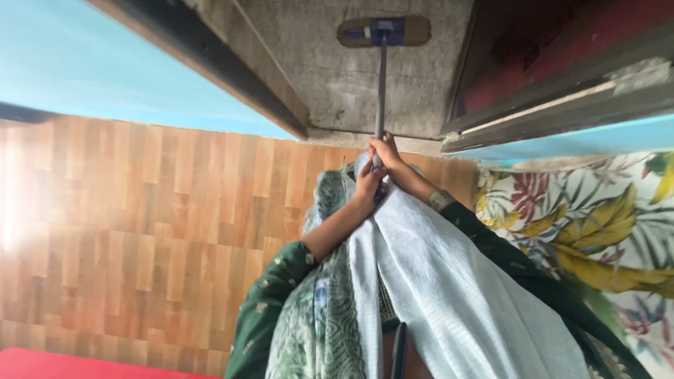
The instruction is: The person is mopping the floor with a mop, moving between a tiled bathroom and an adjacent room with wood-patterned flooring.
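Observation:
A flat mop with a grey handle (381, 84) reaches away from me to its pad (383, 31), which lies on a bare concrete floor beyond a doorway. My right hand (387, 153) grips the handle higher up. My left hand (368, 187) grips it just below, close to my body. Both arms wear dark green sleeves. A pale blue-white cloth (435, 281) and a green patterned garment (323, 309) hang down in front of me and hide the handle's near end.
Wood-pattern flooring (140, 224) covers the left and middle. A dark door frame (232, 77) and a blue wall (84, 63) border the doorway on the left; a dark door (554, 91) on the right. A floral fabric (597, 224) lies at right, a red edge (63, 363) at bottom left.

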